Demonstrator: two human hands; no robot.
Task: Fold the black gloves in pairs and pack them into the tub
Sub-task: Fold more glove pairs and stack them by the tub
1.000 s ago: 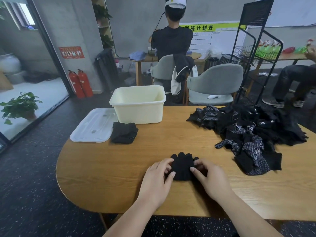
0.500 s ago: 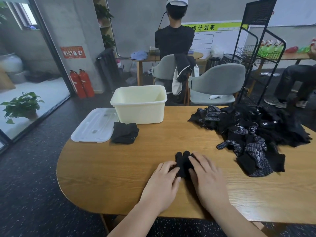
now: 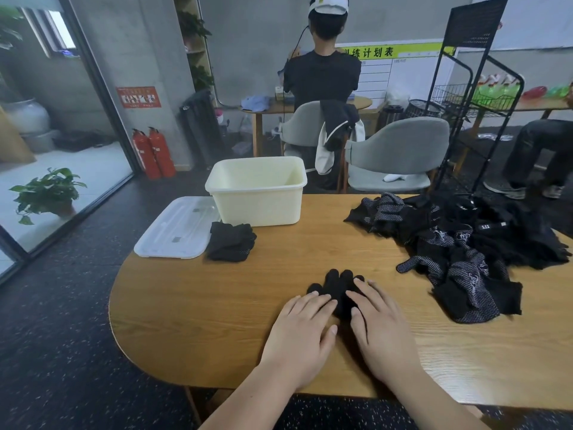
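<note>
Head-cam view down onto a wooden table (image 3: 217,305). Near the front edge lay a black glove pair (image 3: 339,285), stacked flat, fingertips pointing away from the person. The L hand (image 3: 302,332) and R hand (image 3: 379,330) lay side by side on top of it, palms down, fingers straight and slightly spread, pressing the cuff end and palm; neither hand gripped anything. Only the glove fingertips and a strip btwn the hands showed. Toward the back left stood a cream tub (image 3: 259,197), open, w/ its clear lid (image 3: 176,228) flat on the table just beside it. A folded pair (image 3: 231,242) sat in front of the tub, just beside the lid, not yet packed; no gloves showed inside the tub, tho its floor was mostly hidden. At right, well apart from the hands, lay a loose pile (image 3: 459,243) of black gloves, some w/ white grip dots. Behind: grey chairs, a wire rack, another person seen from the back. Step in hand, prob.: flattening and lining up the pair before folding. Next move would likely call for pinching one end, fingertips or cuff, turning it over onto the other, pressing the fold, then carrying the bundle to the tub. Task looked early: most gloves unsorted.
</note>
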